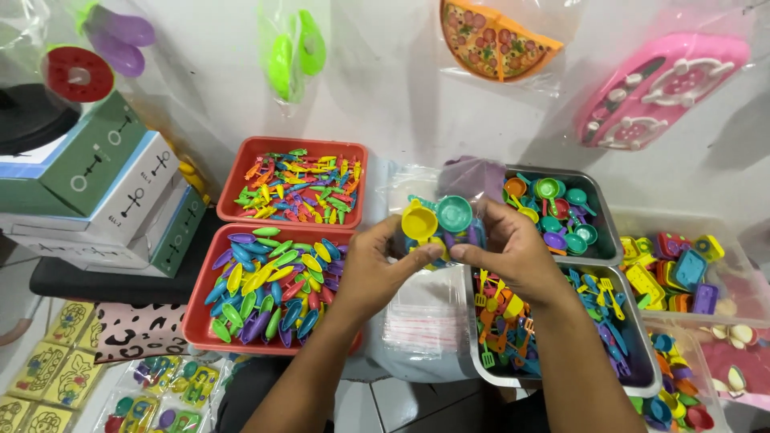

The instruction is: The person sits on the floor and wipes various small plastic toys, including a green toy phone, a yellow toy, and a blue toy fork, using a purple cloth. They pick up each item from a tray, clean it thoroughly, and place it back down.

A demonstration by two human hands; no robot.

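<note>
White wall fills the background of the head view, hung with bagged plastic toys: a pizza [496,38], a pink toy stove [662,87] and green utensils [293,50]. Below it a crowded table carries sorting trays. At the left stand two red trays, the far one [298,181] full of small mixed-colour cutlery, the near one [273,289] heaped with coloured toy spoons. At the right sit two metal trays: the far one [553,215] holds little pots and pans, the near one [561,333] forks and spatulas. Clear tubs of more toy pieces [678,269] lie further right, and stacked boxes [104,188] stand at the far left.

Both hands meet over the middle of the table. The left hand [373,273] and right hand [513,252] are closed together on a small clear bag of toy pieces [441,228], with a yellow cup and a teal cup showing at its top. The bag is held in the air above a stack of empty clear bags [421,325], between the red trays and the metal ones.

The bag's mouth looks open and overfull, so the two cups on top could tip out and drop among the sorted trays if the grip loosens or the bag tilts. Thin plastic may also slip between the fingers.
</note>
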